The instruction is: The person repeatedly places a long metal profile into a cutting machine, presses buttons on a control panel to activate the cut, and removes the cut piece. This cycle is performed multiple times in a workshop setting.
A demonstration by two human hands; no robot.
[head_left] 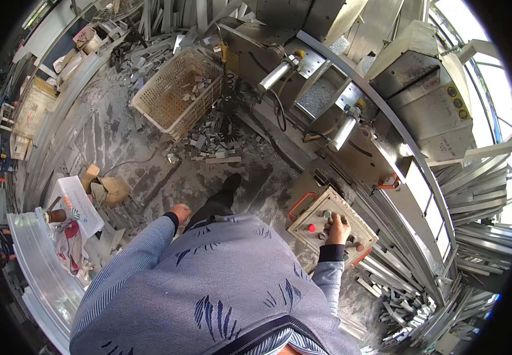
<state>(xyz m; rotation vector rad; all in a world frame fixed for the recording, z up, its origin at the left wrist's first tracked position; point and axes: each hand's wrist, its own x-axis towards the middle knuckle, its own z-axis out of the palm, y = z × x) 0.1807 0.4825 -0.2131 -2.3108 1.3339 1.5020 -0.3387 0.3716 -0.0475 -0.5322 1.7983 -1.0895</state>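
My right hand (338, 229) is at a boxy control panel (359, 223) with a pale face. Its fingers are bent around a small dark control knob, which they partly cover. Left of those fingers a red button (312, 228) stands out, and other round buttons sit around the hand. Red handles, one of them a red handle (302, 205), are fixed at the panel's sides. At my left side hangs my left hand (180, 212), its fingers curled in with nothing visible in them. It touches no part of the machine.
Ahead stands a large metal machine (386, 171) with pneumatic cylinders (343, 131). A plastic crate (176, 97) holds offcuts, and metal scraps (205, 142) litter the floor beside it. Metal profiles (480, 201) are stacked at right. A cardboard box (114, 190) and white box (78, 201) lie left.
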